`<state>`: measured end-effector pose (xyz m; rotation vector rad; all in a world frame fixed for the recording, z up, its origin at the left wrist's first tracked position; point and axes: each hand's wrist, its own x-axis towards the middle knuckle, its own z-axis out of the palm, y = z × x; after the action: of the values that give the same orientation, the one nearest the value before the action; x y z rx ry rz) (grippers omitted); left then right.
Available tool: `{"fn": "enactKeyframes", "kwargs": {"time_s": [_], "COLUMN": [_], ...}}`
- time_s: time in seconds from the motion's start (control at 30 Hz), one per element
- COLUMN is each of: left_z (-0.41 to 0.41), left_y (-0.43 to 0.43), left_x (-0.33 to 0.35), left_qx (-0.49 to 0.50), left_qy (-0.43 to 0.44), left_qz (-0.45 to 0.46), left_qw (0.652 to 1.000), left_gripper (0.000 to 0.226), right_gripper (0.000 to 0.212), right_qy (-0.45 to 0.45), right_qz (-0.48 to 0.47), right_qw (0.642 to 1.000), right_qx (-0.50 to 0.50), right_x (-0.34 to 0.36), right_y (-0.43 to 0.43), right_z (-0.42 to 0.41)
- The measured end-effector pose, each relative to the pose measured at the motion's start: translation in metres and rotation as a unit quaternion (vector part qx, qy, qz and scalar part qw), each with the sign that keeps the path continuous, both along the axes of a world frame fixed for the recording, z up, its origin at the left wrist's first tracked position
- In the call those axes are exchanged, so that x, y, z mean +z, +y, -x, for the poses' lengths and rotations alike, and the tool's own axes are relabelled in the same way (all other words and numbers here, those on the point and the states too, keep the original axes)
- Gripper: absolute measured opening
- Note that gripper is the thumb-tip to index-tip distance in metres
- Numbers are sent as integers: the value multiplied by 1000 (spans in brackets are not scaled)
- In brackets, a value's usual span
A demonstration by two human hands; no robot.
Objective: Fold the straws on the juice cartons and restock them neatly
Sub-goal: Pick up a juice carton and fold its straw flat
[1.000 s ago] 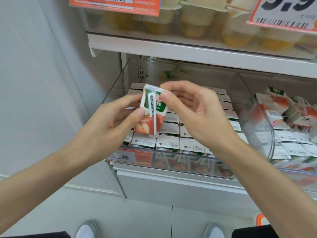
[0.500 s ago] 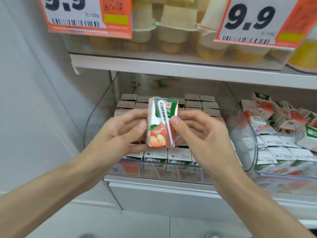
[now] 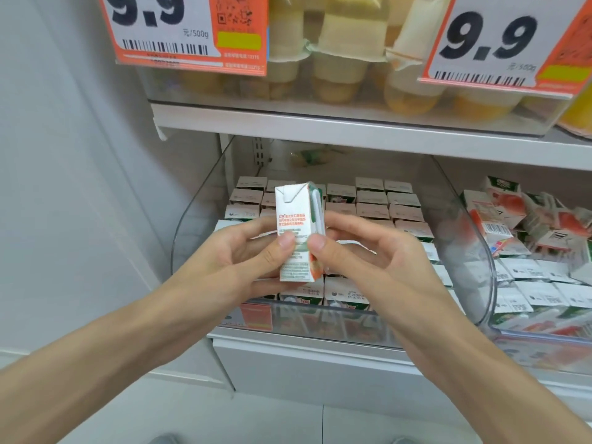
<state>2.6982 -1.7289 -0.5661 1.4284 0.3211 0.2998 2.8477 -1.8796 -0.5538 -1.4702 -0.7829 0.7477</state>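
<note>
A small juice carton [image 3: 294, 219] stands upright between both hands in front of the shelf, its white printed side facing me. A wrapped white straw [image 3: 315, 206] lies bent over along its right face. My left hand [image 3: 237, 254] grips the carton from the left, thumb on the front. My right hand [image 3: 362, 254] pinches it from the right, thumb low on the carton's front corner. Behind them, a clear plastic bin [image 3: 192, 219] holds neat rows of the same cartons [image 3: 371, 203].
A second clear bin [image 3: 541, 344] at the right holds juice cartons [image 3: 525, 219] lying in a jumble. The white shelf edge [image 3: 352, 133] above carries fruit cups [image 3: 339, 59] and orange 9.9 price tags [image 3: 189, 30]. A grey wall [image 3: 80, 187] is at the left.
The carton has turned so its white side panel faces me instead of the red-green front, and the straw now sits at its right edge. My view has tilted upward.
</note>
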Motion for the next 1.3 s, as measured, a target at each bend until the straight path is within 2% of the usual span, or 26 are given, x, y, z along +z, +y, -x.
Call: {"fn": "enactKeyframes", "kwargs": {"time_s": [0.07, 0.17, 0.3, 0.63, 0.77, 0.87, 1.0, 1.1, 1.2, 1.3], "left_z": [1, 1, 1, 3, 2, 2, 4, 5, 6, 4], "left_y": [2, 2, 1, 1, 1, 1, 4, 5, 7, 5], "left_x": [1, 3, 6, 8, 7, 6, 5, 4, 3, 4], "left_qx": [20, 28, 41, 67, 92, 98, 104, 116, 114, 48], "left_qy": [3, 10, 18, 29, 39, 47, 39, 38, 33, 30], "left_qz": [10, 16, 22, 15, 3, 0, -9, -52, -97, -63], "left_qw": [1000, 999, 999, 997, 995, 994, 994, 991, 988, 996], "left_gripper": [44, 48, 39, 43, 40, 38, 36, 34, 42, 41], "right_gripper": [47, 32, 12, 14, 38, 35, 41, 31, 21, 18], "right_qy": [-1, -6, -19, -67, -84, -88, -68, -44, -35, -30], "right_qz": [-2, 3, 4, 3, 2, 1, -27, -51, -62, -55], "right_qw": [1000, 1000, 1000, 998, 996, 996, 996, 995, 995, 996], "right_qx": [-1, -6, -12, -20, -11, -11, -50, -78, -74, -62], "right_x": [0, -1, -5, -4, -4, -4, -4, -2, -1, -1], "right_y": [0, 2, 3, 2, 2, 4, 4, 4, 3, 4], "right_z": [-1, -1, -2, 0, 3, 4, 0, -2, -3, -3]}}
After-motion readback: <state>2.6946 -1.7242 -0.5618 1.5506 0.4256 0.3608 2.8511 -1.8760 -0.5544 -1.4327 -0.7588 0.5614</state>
